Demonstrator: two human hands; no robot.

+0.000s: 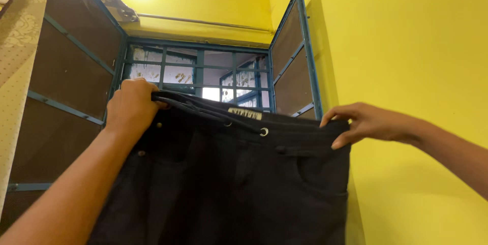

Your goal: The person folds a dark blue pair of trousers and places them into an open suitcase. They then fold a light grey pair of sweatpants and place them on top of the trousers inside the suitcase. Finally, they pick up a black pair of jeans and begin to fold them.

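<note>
Black trousers (229, 184), woven cloth, held up spread by the waistband before a blue-framed window (203, 74) set in a yellow wall (406, 47). Left hand (133, 106) closed in a fist on one waistband corner; right hand (363, 122) pinching the opposite corner, thumb in front, fingers behind. Drawcord (213, 113) with metal eyelet (264, 131) slack along the top edge. Judged soft, limp, moderately light, not slippery, not fragile. Best taken at the doubled waistband, both corners, to hang flat.
</note>
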